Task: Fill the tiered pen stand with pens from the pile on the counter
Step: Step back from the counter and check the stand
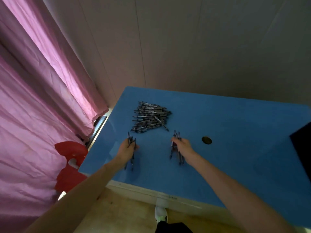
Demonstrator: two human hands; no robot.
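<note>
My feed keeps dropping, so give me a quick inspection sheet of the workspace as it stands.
Surface: blue counter, with a dark round hole to the right of the hands.
Job's things: pen pile at the back; pen stand not seen.
Clutter: dark object at the right edge, cut off.
Grips: left hand holds a bundle of pens; right hand holds another bundle.
Cables: nothing seen.
Surroundings: pink curtain, red chair, pale wall, wooden floor.
</note>
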